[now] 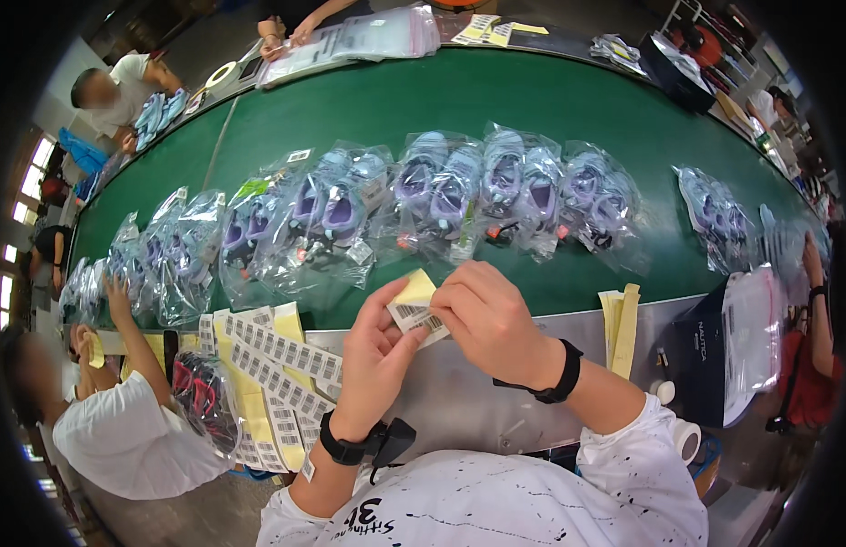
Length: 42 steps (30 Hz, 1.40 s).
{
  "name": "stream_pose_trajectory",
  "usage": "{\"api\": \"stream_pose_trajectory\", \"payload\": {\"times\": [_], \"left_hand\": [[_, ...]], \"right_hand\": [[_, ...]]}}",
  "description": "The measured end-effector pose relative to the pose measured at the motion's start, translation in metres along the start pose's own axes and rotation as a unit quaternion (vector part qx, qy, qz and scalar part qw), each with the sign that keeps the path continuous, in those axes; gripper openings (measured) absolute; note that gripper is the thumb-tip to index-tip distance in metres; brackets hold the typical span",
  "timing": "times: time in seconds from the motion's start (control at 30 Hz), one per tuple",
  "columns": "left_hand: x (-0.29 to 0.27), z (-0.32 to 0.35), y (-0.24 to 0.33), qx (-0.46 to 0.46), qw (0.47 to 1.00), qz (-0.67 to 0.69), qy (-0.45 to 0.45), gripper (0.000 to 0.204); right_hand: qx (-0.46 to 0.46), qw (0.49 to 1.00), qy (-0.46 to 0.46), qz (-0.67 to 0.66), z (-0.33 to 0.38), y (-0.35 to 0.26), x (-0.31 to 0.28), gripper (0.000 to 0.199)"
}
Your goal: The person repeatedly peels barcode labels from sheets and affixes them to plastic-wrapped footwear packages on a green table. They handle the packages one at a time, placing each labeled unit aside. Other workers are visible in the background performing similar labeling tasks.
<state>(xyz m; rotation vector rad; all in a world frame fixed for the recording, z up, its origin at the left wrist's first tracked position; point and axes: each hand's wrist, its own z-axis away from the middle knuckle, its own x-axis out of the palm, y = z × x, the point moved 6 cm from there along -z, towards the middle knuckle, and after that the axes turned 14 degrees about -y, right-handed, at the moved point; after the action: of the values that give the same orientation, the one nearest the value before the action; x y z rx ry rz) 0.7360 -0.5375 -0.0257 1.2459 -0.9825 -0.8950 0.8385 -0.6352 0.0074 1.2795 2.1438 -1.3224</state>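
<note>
- Head view: a small label piece (412, 299), with a barred white part and a plain yellow part, is between our two hands, above the near edge of the counter (350, 100).
- Our left hand (382, 335) grasps it between thumb and fingers; our right hand (496, 314) pinches at its right edge with the fingertips. Whether one label is already loose from the backing, we cannot tell, because the fingers cover that place.
- We judge that the step in hand is the peeling of a label from its yellow backing.
- For the next move, we think, the left hand should hold the backing firm, and the right hand should lift the label slowly by its edge, so that it does not crease or stick to itself.
- To the left of our left hand, label strips (277, 351) lie overlapping; to the right of our right hand are plain yellow strips (623, 330).
- Beyond our hands, blue shoes (416, 182) in clear bags make a row along the counter.
- Farther out, a co-worker's hand (119, 303) is raised near the left end of this row; at the right stands a dark box (701, 360), beside clear bags (753, 328).
</note>
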Motion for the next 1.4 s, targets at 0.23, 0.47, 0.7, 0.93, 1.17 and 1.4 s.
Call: {"api": "stream_pose_trajectory", "payload": {"times": [0.23, 0.47, 0.7, 0.93, 1.17, 1.4], "left_hand": [[-0.033, 0.012, -0.025, -0.039, 0.995, -0.082, 0.038, 0.057], [-0.017, 0.009, -0.041, -0.092, 0.991, -0.087, 0.041, 0.056], [-0.018, 0.004, -0.042, -0.120, 0.980, -0.144, 0.060, 0.046], [-0.003, -0.009, -0.040, -0.123, 0.978, -0.154, 0.064, 0.047], [0.005, -0.012, -0.046, -0.114, 0.976, -0.174, 0.061, 0.045], [0.011, -0.009, -0.044, -0.120, 0.981, -0.133, 0.076, 0.047]], "right_hand": [[0.235, 0.932, 0.136, -0.242, 0.009, 0.077, -0.142, 0.009], [0.425, 0.819, 0.335, -0.189, 0.151, 0.343, -0.279, 0.011], [0.603, 0.727, 0.259, -0.202, 0.249, 0.423, -0.241, 0.014], [0.625, 0.728, 0.212, -0.187, 0.259, 0.442, -0.228, 0.013], [0.636, 0.749, 0.158, -0.100, 0.267, 0.462, -0.219, 0.013], [0.671, 0.724, 0.058, 0.147, 0.213, 0.422, -0.197, 0.043]]}}
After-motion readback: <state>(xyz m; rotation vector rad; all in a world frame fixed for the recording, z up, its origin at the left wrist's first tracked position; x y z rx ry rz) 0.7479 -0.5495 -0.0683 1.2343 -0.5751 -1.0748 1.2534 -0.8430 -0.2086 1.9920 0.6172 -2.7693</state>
